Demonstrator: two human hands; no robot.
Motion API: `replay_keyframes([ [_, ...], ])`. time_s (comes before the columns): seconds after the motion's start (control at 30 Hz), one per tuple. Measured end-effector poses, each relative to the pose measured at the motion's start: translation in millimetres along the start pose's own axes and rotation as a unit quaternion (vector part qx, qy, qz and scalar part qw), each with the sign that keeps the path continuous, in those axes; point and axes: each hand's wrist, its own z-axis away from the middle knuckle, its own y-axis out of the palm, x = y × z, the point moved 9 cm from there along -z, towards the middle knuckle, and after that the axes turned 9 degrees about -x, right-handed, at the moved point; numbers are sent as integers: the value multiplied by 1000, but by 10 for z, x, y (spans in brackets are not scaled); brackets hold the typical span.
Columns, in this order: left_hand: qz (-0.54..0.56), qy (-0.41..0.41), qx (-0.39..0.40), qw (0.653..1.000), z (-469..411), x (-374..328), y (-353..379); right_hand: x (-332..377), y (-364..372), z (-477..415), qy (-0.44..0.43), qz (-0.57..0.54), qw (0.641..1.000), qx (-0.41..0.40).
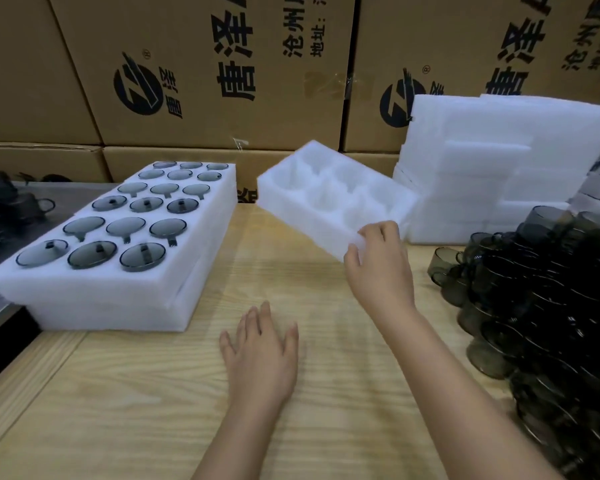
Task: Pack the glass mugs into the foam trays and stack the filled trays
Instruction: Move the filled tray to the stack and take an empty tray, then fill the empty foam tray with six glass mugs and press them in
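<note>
My right hand (pixel 378 261) grips the near corner of an empty white foam tray (pixel 312 199) with several pockets, holding it tilted above the wooden table (pixel 160 403). My left hand (pixel 260 351) hovers low over the table with fingers spread, holding nothing. To the left stand filled foam trays (pixel 118 278) stacked in two layers, their pockets holding several smoky glass mugs (pixel 142 257). A large heap of loose smoky glass mugs (pixel 541 306) lies at the right.
A stack of spare white foam trays (pixel 499 161) leans at the back right. Printed cardboard boxes (pixel 205 71) wall the back. More dark glassware (pixel 11 202) sits at the far left on a grey surface beyond the table edge.
</note>
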Motion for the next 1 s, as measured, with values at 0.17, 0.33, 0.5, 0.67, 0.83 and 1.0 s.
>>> replay_keyframes([
  [0.17, 533, -230, -187, 792, 78, 470, -441, 32, -735, 993, -67, -34, 996, -41],
  [0.33, 673, -330, -235, 619, 291, 933, -611, -247, -842, 1539, -64, -23, 995, 72],
  [0.5, 660, -241, -79, 707, 292, 607, -552, -417, -922, 1784, -72, 20, 991, 113],
  [0.67, 621, -146, 94, 764, 294, 210, -404, -461, -1011, 1786, -64, -4, 994, 93],
  [0.83, 639, -135, 208, 728, 342, -23, -230, -600, -1212, 1707, 11, -16, 1000, -15],
  [1.0, 638, -108, 195, 737, 320, -28, -228, -693, -1247, 1675, 27, -20, 998, -48],
])
